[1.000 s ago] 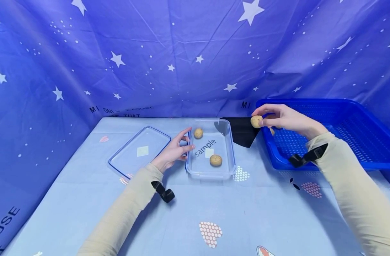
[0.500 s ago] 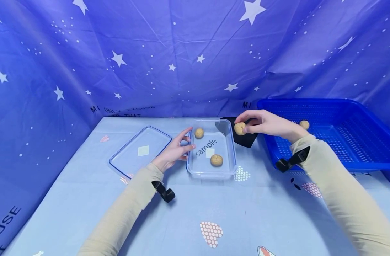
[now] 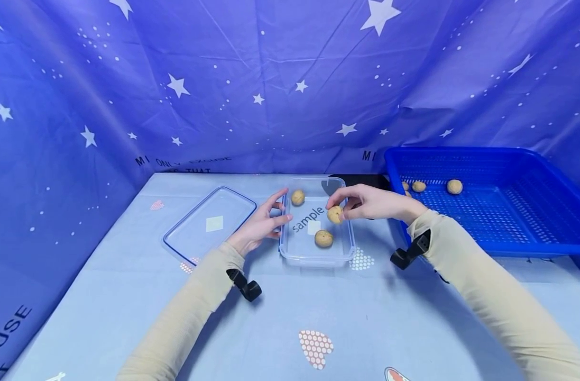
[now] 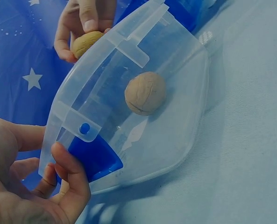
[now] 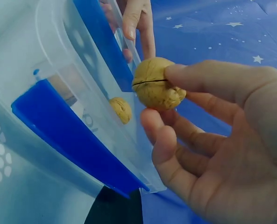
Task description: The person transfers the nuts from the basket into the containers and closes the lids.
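Note:
In the head view my right hand (image 3: 368,203) pinches a walnut (image 3: 334,215) between thumb and fingers, over the right part of a clear plastic food container (image 3: 313,259). The right wrist view shows the held walnut (image 5: 153,84) with its dark seam, above the rim. Two more walnuts lie inside the container, one at the far left (image 3: 297,198) and one near the front (image 3: 323,238). My left hand (image 3: 261,225) grips the container's left side, its thumb over the rim; in the left wrist view its fingers curl beside a blue clip (image 4: 96,156).
A clear lid with a blue seal (image 3: 213,225) lies flat left of the container. At the right stands a blue plastic basket (image 3: 504,246) with several walnuts at its far left, one of them (image 3: 454,187) apart. A star-printed blue curtain (image 3: 270,79) hangs behind the table.
My right hand has carried the walnut leftward from the basket's edge to above the container, uncovering walnuts in the basket. The left hand has stayed at the container's side.

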A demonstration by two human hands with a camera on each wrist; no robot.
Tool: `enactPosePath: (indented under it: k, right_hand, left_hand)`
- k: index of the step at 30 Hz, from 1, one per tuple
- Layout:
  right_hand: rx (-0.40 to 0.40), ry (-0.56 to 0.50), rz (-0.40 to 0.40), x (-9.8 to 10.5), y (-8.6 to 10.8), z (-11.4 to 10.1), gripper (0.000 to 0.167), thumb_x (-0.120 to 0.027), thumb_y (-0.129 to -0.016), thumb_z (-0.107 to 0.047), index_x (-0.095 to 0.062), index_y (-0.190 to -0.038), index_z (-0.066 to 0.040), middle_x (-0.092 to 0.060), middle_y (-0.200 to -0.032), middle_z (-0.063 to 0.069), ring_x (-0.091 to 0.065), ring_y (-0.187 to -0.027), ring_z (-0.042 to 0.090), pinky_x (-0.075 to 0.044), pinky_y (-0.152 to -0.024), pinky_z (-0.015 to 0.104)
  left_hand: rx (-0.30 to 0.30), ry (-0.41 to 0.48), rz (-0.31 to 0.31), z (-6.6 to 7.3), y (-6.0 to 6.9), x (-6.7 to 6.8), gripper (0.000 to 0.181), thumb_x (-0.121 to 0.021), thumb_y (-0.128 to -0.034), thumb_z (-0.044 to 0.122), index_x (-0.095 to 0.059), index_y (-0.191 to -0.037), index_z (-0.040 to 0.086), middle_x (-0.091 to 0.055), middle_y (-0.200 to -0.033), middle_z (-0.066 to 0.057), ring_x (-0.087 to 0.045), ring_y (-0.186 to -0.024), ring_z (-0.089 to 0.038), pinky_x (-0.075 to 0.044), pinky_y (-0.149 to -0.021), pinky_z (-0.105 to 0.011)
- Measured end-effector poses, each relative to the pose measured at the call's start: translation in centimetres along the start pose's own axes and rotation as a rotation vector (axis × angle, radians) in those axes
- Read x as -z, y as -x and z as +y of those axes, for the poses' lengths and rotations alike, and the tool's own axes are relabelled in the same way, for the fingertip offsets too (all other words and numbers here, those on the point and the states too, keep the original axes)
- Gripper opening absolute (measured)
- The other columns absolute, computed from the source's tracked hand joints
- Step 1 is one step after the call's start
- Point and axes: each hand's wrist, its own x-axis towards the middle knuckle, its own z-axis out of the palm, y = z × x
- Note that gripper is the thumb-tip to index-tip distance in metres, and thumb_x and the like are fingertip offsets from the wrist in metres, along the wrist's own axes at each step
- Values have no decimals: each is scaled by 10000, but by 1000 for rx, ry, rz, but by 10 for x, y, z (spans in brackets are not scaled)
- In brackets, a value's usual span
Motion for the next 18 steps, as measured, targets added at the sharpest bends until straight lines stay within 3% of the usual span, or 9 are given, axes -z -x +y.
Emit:
enactPosePath:
  k: [8, 14, 18]
  right_hand:
    - [-48, -14, -10, 0, 7, 3, 315, -568, -910, 16, -586, -1223, -1, -553, -1201, 187, -587, -1028, 328, -493, -865, 340]
    - [-37, -6, 7, 3, 17, 0, 307, -554, -916, 23, -592, -1220, 3, -582, -1168, 153, -591, -1015, 305, -506, -849, 322]
    - [-46, -6, 27, 7, 24, -2, 293, -570, -930, -6, -591, -1222, 1, -593, -1178, 141, -570, -1047, 341, -510, -853, 372]
  left_hand:
    - [2, 9, 2, -1, -1, -2, 732, -564, -943, -5, -226, -1548, 228, -324, -1248, -164, -441, -693, -118, -444, -570, -248]
    - [5, 20, -1, 0, 0, -2, 740, -561, -939, -15, -220, -1550, 225, -319, -1256, -174, -438, -687, -123, -440, -564, -241]
    - [8, 24, 5, -1, 0, -1, 732, -563, -942, -7, -231, -1547, 236, -312, -1281, -187, -447, -696, -132, -452, -572, -247]
